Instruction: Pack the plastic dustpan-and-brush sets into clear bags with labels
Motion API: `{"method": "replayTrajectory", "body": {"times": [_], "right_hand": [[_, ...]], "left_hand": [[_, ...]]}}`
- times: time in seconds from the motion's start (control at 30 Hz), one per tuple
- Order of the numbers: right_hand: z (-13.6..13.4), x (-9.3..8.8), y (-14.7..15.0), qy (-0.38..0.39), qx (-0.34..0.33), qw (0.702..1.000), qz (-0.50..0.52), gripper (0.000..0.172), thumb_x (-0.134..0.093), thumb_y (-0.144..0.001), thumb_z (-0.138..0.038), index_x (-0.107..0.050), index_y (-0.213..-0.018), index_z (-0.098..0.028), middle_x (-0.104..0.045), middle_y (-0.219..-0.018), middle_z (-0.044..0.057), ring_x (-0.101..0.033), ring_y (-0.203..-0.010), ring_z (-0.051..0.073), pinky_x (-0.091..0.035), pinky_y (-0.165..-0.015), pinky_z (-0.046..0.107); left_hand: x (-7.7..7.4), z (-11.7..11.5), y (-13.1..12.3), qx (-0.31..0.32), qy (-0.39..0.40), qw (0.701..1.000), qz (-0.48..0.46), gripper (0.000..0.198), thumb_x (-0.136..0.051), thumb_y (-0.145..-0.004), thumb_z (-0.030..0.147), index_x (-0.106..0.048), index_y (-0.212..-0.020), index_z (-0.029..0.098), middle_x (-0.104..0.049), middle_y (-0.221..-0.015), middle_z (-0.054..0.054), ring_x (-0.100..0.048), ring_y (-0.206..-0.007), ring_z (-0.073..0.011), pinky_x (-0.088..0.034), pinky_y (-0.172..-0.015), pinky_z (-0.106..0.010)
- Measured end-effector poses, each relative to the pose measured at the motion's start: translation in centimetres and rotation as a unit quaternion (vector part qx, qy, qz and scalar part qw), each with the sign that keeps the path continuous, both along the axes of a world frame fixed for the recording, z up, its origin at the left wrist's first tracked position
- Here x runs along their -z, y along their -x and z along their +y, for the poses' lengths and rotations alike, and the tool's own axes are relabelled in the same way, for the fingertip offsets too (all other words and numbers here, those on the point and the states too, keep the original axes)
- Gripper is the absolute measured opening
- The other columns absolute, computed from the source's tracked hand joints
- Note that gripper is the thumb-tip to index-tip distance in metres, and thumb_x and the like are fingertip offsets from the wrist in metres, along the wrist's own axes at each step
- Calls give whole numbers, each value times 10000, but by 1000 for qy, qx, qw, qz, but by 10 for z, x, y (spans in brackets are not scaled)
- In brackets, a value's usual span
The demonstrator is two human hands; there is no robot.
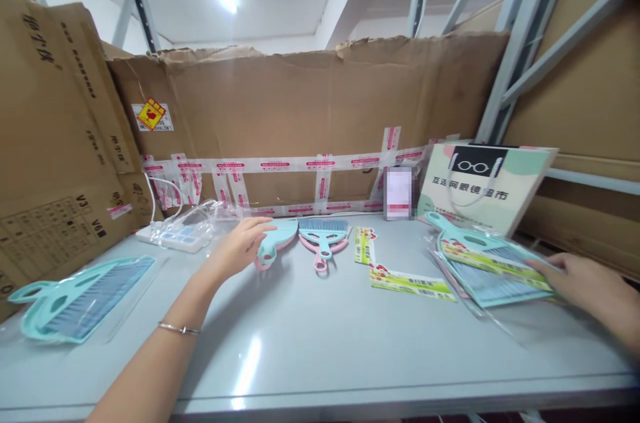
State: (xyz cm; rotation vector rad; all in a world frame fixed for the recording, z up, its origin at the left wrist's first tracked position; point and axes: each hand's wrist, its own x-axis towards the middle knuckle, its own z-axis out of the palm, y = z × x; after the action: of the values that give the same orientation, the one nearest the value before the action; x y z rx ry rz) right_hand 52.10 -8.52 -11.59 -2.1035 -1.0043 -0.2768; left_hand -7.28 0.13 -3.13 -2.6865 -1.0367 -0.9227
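Note:
My left hand (pixel 245 246) reaches to the back of the table, its fingers against a small turquoise dustpan (pixel 283 234) with pink showing beneath. Its thumb is partly hidden. Just right of that lies a mini dustpan and brush set (pixel 324 240), a blue-bristled turquoise brush over a pink pan. On the right, my right hand (pixel 575 283) grips the near corner of a bagged dustpan and brush set (pixel 495 270), with a yellow-green label card across it. Two loose label cards (pixel 411 283) rest between the sets.
Another bagged dustpan set (pixel 90 296) lies at the left on the grey table (pixel 310 350). A plastic-wrapped white power strip (pixel 180 234), a phone-like screen (pixel 399 193) and a paper shopping bag (pixel 485 186) stand along the back. Cardboard boxes (pixel 300 110) and metal shelf posts enclose the table.

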Motion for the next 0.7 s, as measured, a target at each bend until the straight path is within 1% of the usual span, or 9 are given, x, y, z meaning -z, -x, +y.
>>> {"method": "replayTrajectory", "body": {"times": [0.1,0.17,0.27,0.37,0.43,0.5,0.57,0.63,0.7], "right_hand": [[-10,-14,29,62,20,992,-107,219,-466,-700,-397,-444,-518,-278,-594,-806,212,-536,-660,290,-279,-576,434],[-13,-34,54,21,29,989,-147,212,-390,-767,-371,-427,-579,-282,-593,-857,185,-481,-592,239,-262,-569,412],[-10,-68,79,-9,44,997,-59,122,-464,-745,-293,-447,-624,-292,-554,-665,102,-329,-472,183,-254,-533,370],[8,-94,107,-80,5,997,4,124,-511,-706,-202,-452,-621,-270,-501,-573,48,-356,-502,181,-302,-565,350],[26,-103,143,-123,-90,988,35,112,-508,-714,-208,-463,-618,-244,-554,-656,58,-451,-592,188,-338,-607,332],[46,-106,192,-137,-211,966,60,96,-498,-730,-245,-493,-638,-221,-579,-699,54,-496,-661,190,-362,-640,320],[61,-103,245,-131,-330,931,80,126,-491,-743,-285,-498,-639,-214,-573,-676,27,-509,-672,181,-381,-659,310],[69,-98,288,-107,-429,890,111,175,-470,-772,-342,-514,-662,-213,-581,-688,15,-527,-684,177,-400,-667,310],[69,-93,314,-143,-450,872,128,194,-486,-777,-391,-558,-772,-211,-615,-812,35,-551,-794,194,-418,-731,333]], "left_hand": [[0,-3,-2,19,5,1000,-14,304,-364,-901,218,-629,-1048,206,-609,-1162,-91,-545,-1066,-201,-460,-912,-388],[-1,-4,-1,20,6,999,-31,295,-376,-897,232,-638,-1032,209,-618,-1148,-92,-551,-1058,-207,-461,-908,-393],[-4,-6,-4,17,20,997,-78,275,-409,-883,270,-646,-1011,212,-628,-1125,-93,-551,-1059,-221,-441,-926,-416],[-9,-15,-20,-7,111,975,-192,279,-460,-859,363,-636,-1002,201,-639,-1075,-100,-579,-990,-221,-484,-852,-390],[-11,-25,-37,-21,249,925,-287,358,-479,-839,451,-596,-1072,205,-631,-1075,-104,-613,-893,-202,-530,-709,-331],[-11,-34,-53,-1,406,840,-359,476,-503,-809,514,-516,-1182,219,-612,-1117,-109,-636,-800,-185,-536,-583,-293],[-10,-39,-65,28,505,753,-420,529,-566,-764,520,-491,-1187,212,-625,-1089,-104,-643,-718,-167,-528,-524,-271],[-8,-41,-69,28,530,693,-489,456,-657,-709,448,-540,-1060,183,-661,-956,-74,-638,-659,-143,-524,-534,-245],[-6,-38,-67,-5,506,663,-552,339,-715,-658,359,-550,-888,173,-660,-785,-25,-622,-598,-119,-503,-519,-209]]}}
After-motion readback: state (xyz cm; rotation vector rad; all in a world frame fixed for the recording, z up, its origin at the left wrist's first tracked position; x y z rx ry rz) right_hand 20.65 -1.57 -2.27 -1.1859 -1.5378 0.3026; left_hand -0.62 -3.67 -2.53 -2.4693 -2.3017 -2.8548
